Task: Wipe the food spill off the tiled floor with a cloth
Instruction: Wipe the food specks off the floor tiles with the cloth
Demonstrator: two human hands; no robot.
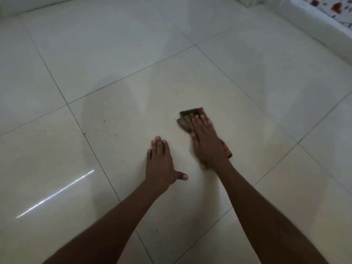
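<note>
Right hand (206, 141) presses flat, fingers straight, on brown cloth (187, 117) on tiled floor (133, 44). Left hand (160, 162) rests flat, holding nothing. Orange crumbs (103, 121) lie left, near grout line.

glossy pale floor tiles (118, 60) with dark grout lines, a bright light streak (55, 193), dim room

We saw a white patterned cloth with reddish and dark marks (331, 10) lying along the far right corner, and a bright streak of reflected light (55, 194) at the near left.
</note>
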